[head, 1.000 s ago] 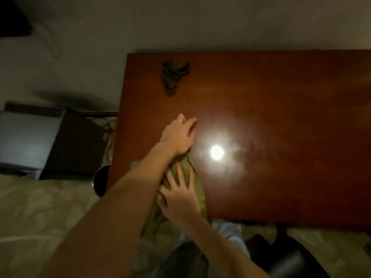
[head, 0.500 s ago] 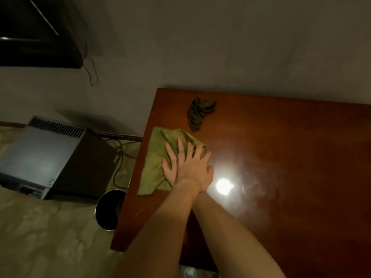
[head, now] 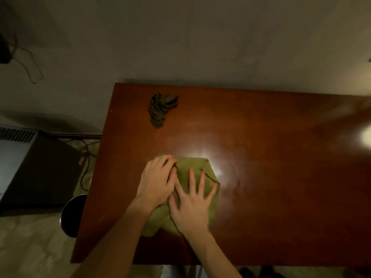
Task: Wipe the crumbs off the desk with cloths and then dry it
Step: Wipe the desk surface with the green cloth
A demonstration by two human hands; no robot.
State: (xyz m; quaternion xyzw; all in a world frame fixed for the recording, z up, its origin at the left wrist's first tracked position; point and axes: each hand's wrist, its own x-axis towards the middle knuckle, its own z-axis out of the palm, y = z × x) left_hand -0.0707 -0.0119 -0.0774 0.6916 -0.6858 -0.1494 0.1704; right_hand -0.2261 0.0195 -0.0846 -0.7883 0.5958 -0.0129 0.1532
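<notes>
A light green cloth (head: 192, 167) lies spread on the reddish-brown wooden desk (head: 271, 177), near its left front part. My left hand (head: 158, 181) presses on the cloth's left side with fingers curled over it. My right hand (head: 192, 203) lies flat on the cloth with fingers spread, right beside the left hand. A second, darker green cloth (head: 160, 110) sits crumpled near the desk's back left corner, apart from both hands. No crumbs can be made out in the dim light.
A round dark bin (head: 73, 214) stands on the floor by the desk's left edge. A grey and black box-shaped appliance (head: 30, 167) with cables sits further left. A wall runs behind the desk. A lamp glare shows on the desk beside the cloth.
Both hands slid the light green cloth from the desk's left edge to the right and toward me. The hands, stacked before, now lie side by side on it.
</notes>
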